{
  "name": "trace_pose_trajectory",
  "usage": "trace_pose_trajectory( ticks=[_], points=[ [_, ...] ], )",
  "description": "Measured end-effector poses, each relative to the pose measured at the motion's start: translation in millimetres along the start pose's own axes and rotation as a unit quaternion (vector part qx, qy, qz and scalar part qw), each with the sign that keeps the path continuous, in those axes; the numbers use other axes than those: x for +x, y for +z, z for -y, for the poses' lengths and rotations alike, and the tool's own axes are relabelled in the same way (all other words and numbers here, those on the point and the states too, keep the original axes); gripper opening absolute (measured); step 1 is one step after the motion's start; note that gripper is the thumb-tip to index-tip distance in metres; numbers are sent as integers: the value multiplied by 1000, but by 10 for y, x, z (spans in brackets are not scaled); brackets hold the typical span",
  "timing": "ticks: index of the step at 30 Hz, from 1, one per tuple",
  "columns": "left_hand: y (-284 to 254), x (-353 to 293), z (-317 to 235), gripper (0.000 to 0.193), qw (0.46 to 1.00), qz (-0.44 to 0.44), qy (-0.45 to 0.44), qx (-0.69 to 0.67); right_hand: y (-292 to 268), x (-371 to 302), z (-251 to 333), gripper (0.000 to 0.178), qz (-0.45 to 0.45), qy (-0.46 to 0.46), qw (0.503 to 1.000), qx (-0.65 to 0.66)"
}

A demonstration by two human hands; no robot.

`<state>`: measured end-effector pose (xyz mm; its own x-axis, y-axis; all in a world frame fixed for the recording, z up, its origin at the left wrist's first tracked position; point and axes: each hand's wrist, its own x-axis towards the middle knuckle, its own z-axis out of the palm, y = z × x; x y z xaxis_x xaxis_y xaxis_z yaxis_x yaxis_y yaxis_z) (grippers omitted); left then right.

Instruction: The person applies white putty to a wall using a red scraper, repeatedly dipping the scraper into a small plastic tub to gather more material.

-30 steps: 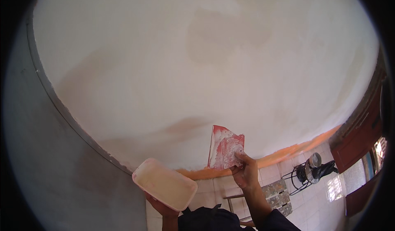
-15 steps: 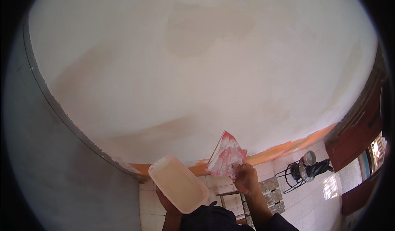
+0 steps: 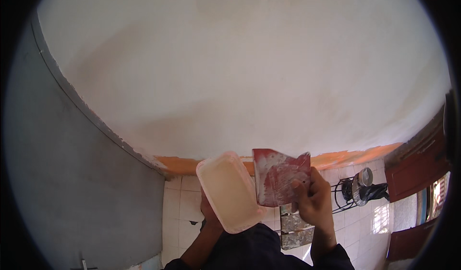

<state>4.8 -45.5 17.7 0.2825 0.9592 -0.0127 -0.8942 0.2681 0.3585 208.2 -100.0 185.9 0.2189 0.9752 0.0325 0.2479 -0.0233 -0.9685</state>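
- Below the broad off-white wall [image 3: 269, 78], my left hand [image 3: 207, 212] supports a cream, round-cornered rectangular plastic tray [image 3: 244, 176] tilted before me; its fingers are hidden, so I cannot tell how they close.
- Just right of the tray, my right hand [image 3: 314, 200] pinches a flat red spatula [image 3: 276, 181] smeared white, thumb across its face.
- Behind both, a ragged orange strip [image 3: 345, 159] edges the wall above white floor tiles [image 3: 181, 195].

No text, label, brand, number or sign can be read in the head view: the red scraper [image 3: 274, 176], pale tray [image 3: 207, 186], white wall [image 3: 249, 78], gray surface [image 3: 105, 174] and tiled floor [image 3: 353, 243] show no legible marking
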Motion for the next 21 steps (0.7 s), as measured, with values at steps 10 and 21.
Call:
trace_pose_trajectory(
  ticks=[10,21],
  points=[
    [78,-132,234,63,997,64,-44,-4,172,-260,-374,22,-84,-30,986,-144],
    [-211,41,9,63,993,60,-85,-49,816,-76,-478,29,-49,-22,956,-290]
  ],
)
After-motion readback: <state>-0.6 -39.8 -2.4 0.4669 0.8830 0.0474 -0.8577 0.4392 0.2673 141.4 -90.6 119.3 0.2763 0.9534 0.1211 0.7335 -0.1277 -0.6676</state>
